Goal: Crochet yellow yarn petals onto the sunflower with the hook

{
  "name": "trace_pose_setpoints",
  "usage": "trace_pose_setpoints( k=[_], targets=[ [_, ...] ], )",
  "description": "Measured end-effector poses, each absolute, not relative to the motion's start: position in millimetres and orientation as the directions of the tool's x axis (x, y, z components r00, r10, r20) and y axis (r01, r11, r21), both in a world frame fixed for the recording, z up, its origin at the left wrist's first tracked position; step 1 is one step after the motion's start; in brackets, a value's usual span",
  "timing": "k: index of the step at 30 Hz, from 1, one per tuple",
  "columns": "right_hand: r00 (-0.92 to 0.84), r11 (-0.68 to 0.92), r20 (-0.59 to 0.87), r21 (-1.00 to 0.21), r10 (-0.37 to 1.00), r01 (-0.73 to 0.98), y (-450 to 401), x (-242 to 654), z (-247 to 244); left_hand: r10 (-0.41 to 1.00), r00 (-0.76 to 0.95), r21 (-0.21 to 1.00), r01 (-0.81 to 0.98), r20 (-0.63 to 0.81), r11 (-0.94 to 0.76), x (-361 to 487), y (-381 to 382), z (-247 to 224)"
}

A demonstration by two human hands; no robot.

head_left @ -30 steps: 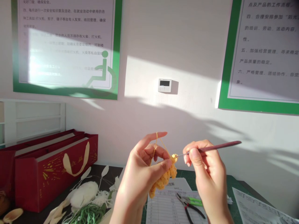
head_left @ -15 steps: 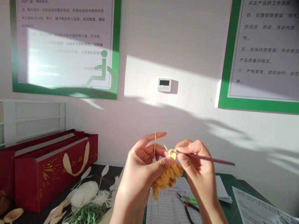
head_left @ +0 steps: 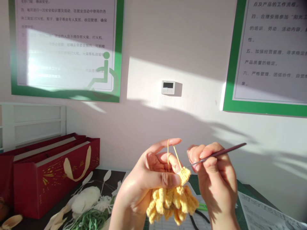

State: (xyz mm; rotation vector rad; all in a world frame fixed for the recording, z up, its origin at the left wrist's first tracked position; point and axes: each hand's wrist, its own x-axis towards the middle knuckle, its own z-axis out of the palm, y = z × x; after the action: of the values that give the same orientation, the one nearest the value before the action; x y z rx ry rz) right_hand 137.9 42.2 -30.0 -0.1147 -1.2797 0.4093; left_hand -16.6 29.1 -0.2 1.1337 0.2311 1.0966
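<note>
My left hand (head_left: 151,175) pinches the upper edge of a yellow crocheted piece (head_left: 172,203) between thumb and fingers. Its ruffled, petal-like lobes hang below the thumb. A strand of yellow yarn (head_left: 168,153) loops over my raised left index finger and runs down to the work. In my right hand (head_left: 213,172) is a crochet hook (head_left: 225,151) with a dark handle, held like a pen and slanting up to the right. The hook's thin metal tip points at the top of the yellow piece; whether it sits in a loop I cannot tell.
Red gift bags (head_left: 57,172) stand at the left. Near them lie a white yarn ball (head_left: 85,199) and green yarn (head_left: 90,220). Pliers (head_left: 200,220), partly hidden, rest on printed paper behind my hands. Another printed sheet (head_left: 263,210) lies right. A wall with posters rises behind.
The yellow piece has turned and come lower, showing more of its lobes. My right hand has moved right, and the hook's handle end now tilts upward.
</note>
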Motion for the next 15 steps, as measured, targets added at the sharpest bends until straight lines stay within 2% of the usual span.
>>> trace_pose_setpoints(
  k=[2,5,8,10,12,15],
  targets=[
    [0.167,0.877,0.886,-0.371,0.433,-0.304,40.5,139.8,-29.1,0.782,0.511,0.820,-0.572,0.356,0.001,-17.0,28.5,-0.3],
    [0.019,0.766,0.832,-0.501,0.555,-0.404,44.1,139.5,-29.7,0.795,0.465,0.829,-0.553,0.390,-0.082,-15.3,27.8,-1.3],
    [-0.054,0.725,0.809,-0.552,0.585,-0.411,49.6,136.5,-32.4,0.833,0.376,0.825,-0.542,0.406,-0.158,-11.9,24.4,-1.7],
    [0.020,0.832,0.869,-0.466,0.494,-0.301,50.2,136.1,-34.8,0.861,0.317,0.819,-0.546,0.397,-0.176,-9.5,20.8,-1.4],
    [0.104,0.955,0.950,-0.294,0.295,-0.030,47.5,137.9,-37.2,0.886,0.255,0.815,-0.544,0.388,-0.201,-7.6,18.2,-1.2],
    [0.076,0.912,0.997,-0.038,0.007,0.408,42.1,141.1,-39.5,0.900,0.253,0.815,-0.555,0.355,-0.166,-6.5,19.6,-1.5]
  ],
)
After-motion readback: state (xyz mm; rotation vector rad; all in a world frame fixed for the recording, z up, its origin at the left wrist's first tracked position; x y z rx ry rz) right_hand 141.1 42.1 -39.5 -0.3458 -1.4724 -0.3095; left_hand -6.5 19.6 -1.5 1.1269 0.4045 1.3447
